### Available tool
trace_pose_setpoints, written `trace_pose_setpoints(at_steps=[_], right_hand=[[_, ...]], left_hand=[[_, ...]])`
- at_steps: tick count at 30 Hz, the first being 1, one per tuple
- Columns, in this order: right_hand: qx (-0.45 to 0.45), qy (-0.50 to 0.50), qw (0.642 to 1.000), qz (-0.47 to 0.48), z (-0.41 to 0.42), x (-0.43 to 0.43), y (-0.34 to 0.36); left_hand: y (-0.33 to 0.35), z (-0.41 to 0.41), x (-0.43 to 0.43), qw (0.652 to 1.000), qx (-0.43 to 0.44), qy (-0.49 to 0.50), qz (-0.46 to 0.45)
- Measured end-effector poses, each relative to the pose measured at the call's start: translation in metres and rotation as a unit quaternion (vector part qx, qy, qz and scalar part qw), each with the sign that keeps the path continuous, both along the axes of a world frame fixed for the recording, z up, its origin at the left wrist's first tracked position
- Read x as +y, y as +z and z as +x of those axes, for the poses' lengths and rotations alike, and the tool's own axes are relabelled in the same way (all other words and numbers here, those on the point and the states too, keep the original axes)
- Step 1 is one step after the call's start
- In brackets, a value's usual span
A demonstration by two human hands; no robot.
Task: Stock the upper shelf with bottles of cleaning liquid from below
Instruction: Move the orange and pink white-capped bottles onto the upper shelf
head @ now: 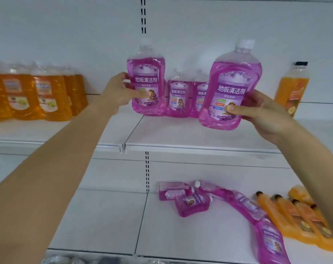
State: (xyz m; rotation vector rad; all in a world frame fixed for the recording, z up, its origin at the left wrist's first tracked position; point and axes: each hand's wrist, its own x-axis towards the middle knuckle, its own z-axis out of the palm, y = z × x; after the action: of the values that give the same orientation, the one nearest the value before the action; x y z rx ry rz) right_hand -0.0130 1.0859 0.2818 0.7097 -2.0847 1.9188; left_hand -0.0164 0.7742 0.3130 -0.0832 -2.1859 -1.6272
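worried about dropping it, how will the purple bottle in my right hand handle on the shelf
The purple bottle is filled to its shoulder, so probably heavy for its size. Its plastic looks smooth, so perhaps slippery in the right hand. Tall and flat, it may tip if nudged.

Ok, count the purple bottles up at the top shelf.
4 purple bottles: one gripped by the left hand, one held by the right hand, two standing on the upper shelf behind; more may be hidden.
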Motion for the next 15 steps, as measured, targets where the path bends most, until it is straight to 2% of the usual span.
trace_pose_setpoints(at_steps=[4, 15], right_hand=[[-0.011, 0.017, 0.999, 0.038, -0.040, 0.000, 0.003], [-0.041, 0.021, 0.993, 0.108, -0.115, -0.033, 0.016]], left_hand=[[-0.011, -0.041, -0.004, 0.999, -0.043, 0.012, -0.009], [-0.028, -0.105, -0.018, 0.995, -0.086, -0.011, -0.043]])
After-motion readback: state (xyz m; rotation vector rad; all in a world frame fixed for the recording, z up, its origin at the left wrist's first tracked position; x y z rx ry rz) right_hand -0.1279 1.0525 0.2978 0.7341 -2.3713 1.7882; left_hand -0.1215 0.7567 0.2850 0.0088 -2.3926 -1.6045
